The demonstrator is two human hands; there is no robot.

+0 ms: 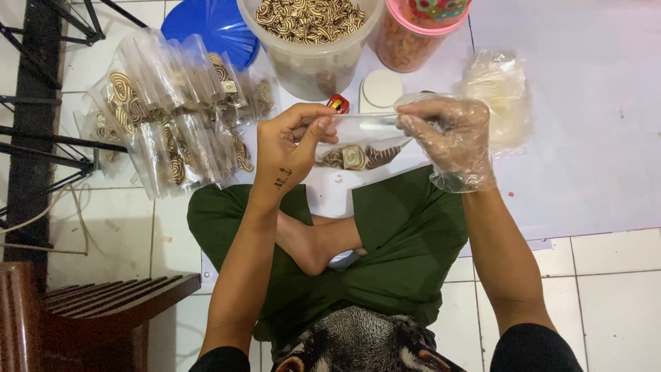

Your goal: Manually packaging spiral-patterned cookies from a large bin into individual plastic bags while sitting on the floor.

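Both hands' fingers pinch a clear plastic bag (358, 141) holding brown-and-cream swirled snacks (354, 157).

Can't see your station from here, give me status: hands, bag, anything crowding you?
Left hand and gloved right hand pinch the clear bag by its top; striped snacks inside. Packed bags left, snack tub ahead, not blocking.

Clear glove on right hand (451, 138); green trousers.
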